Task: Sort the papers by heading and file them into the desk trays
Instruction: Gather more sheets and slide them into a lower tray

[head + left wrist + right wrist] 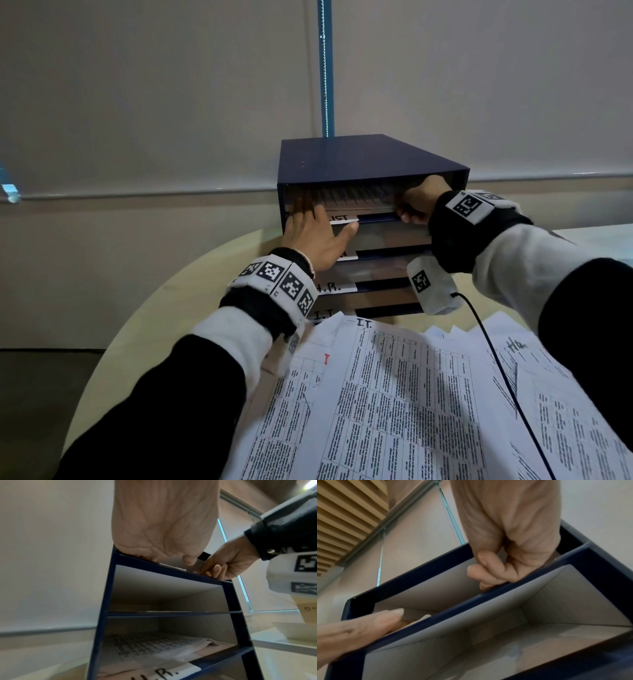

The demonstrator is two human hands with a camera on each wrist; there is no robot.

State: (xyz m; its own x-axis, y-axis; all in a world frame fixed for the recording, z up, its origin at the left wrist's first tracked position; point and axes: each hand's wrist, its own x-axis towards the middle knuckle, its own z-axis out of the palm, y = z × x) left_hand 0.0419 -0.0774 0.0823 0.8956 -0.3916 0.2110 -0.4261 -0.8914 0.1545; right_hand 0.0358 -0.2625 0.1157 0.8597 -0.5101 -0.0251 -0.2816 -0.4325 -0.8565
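Printed white papers (394,394) lie fanned in a loose heap nearest the person on the pale round wooden tabletop (144,325), one sheet headed "I.T." in pen, with a thin black cable (507,373) trailing across them. Beyond the heap, against the wall, stands the dark blue four-tier desk tray unit (363,161), its shelf lips carrying white handwritten labels; "H.R." and "I.T." can be read, the upper ones are partly covered. Both hands are up at the top slot. A sheet of printed paper (356,198) lies in that slot, its long axis running back into the unit, its near edge at the shelf lip between the two hands. The left hand (313,236) has its fingers spread and reaching into the slot's left side, thumb stretched along the label below, pressing rather than holding. The right hand (419,202) is curled at the slot's right end, fingers hooked over the shelf edge where the sheet's corner sits; whether they pinch the paper itself I cannot tell. One printed sheet already rests in the H.R. tier (154,646). Seemingly the sheet needs only a push straight back, each hand at its own corner.
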